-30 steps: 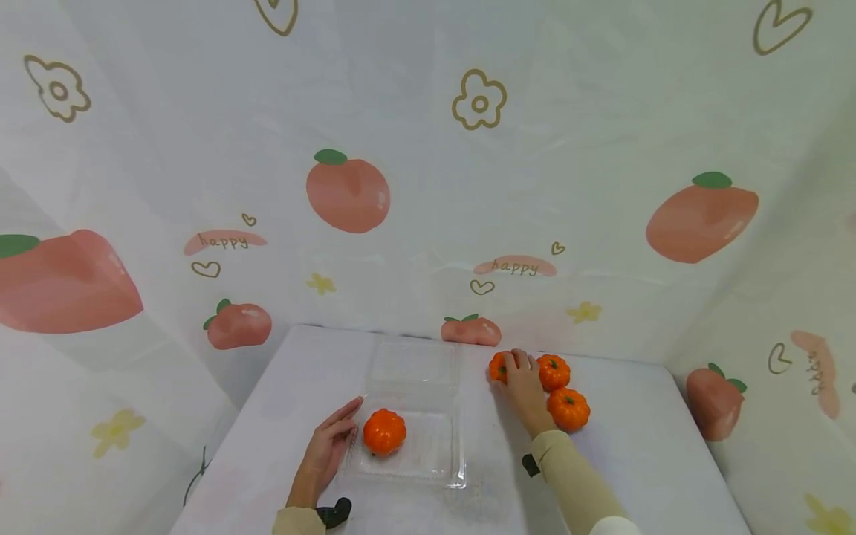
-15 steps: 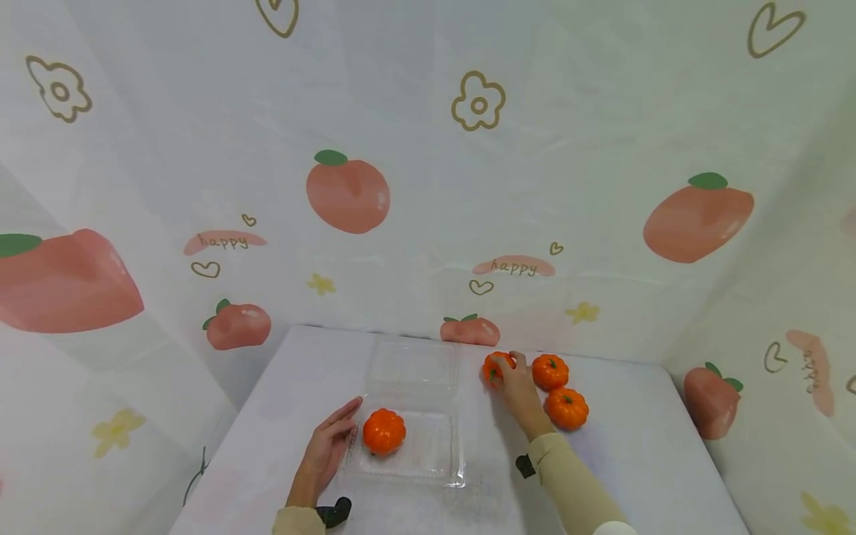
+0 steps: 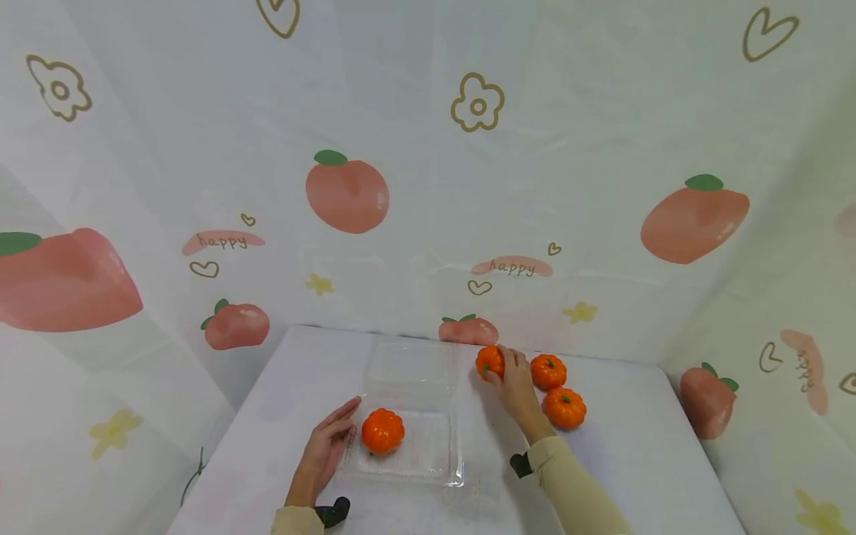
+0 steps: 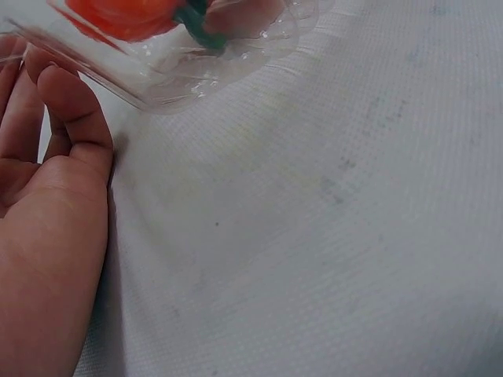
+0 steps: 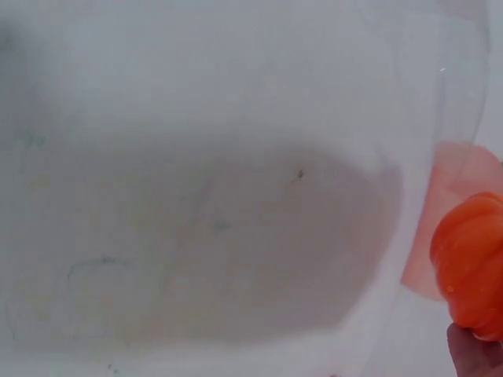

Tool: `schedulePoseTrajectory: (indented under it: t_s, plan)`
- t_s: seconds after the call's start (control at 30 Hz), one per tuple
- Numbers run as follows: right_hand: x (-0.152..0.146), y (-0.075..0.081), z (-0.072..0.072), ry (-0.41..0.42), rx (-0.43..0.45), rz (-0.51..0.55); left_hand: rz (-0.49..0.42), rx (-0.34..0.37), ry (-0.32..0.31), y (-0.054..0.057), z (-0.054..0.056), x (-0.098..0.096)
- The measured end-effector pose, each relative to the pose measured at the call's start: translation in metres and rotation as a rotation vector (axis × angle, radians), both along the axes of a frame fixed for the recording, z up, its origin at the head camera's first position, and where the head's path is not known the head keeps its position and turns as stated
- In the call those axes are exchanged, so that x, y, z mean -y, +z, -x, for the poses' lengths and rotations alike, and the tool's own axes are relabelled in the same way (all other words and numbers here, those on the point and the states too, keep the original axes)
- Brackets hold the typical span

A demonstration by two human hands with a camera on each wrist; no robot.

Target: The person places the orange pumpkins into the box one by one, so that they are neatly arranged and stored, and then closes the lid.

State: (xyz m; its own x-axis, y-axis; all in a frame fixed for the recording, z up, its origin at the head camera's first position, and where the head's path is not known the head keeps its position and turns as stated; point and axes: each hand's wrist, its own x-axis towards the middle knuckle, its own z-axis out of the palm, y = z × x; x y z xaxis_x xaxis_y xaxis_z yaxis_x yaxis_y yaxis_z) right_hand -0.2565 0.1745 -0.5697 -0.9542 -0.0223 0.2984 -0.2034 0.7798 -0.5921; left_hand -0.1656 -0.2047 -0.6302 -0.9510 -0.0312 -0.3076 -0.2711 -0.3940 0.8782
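My right hand (image 3: 519, 383) grips a small orange pumpkin (image 3: 490, 362) near the back of the table, its stem tilted toward me. In the right wrist view that pumpkin (image 5: 471, 267) shows at the right edge, with a fingertip (image 5: 471, 357) under it. My left hand (image 3: 328, 444) rests along the left side of a clear plastic clamshell box (image 3: 438, 464), fingers mostly extended against its wall. Inside the box, on the left, lies another pumpkin (image 3: 383, 432). Its green stem (image 4: 200, 27) shows through the plastic in the left wrist view.
Two more orange pumpkins (image 3: 548, 371) stand to the right of my right hand. The box's clear lid (image 3: 412, 362) lies folded back behind it. A white cloth covers the table (image 3: 257, 446), and a printed curtain (image 3: 414, 290) hangs close behind.
My right hand has moved a little left with the pumpkin, away from the other two, and the pumpkin's stem has tilted toward me. The left hand and the box stay in place.
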Motion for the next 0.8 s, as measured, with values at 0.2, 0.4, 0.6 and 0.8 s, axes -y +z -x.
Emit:
schedulePoseTrajectory:
  t_s: [0.2,0.4,0.6,0.8]
  plan:
    - [0.012,0.011,-0.004,0.006,-0.016,0.074,-0.026,-0.004,0.021,0.001,0.001,0.001]
    - [0.019,0.019,-0.01,0.023,-0.045,0.119,-0.021,-0.015,0.003,-0.001,0.001,0.002]
    - [0.02,0.022,-0.014,0.061,-0.063,0.136,-0.03,0.009,0.003,-0.002,0.001,0.001]
    - [0.023,0.024,-0.023,0.115,-0.107,0.138,-0.012,0.0,0.003,-0.001,0.001,0.001]
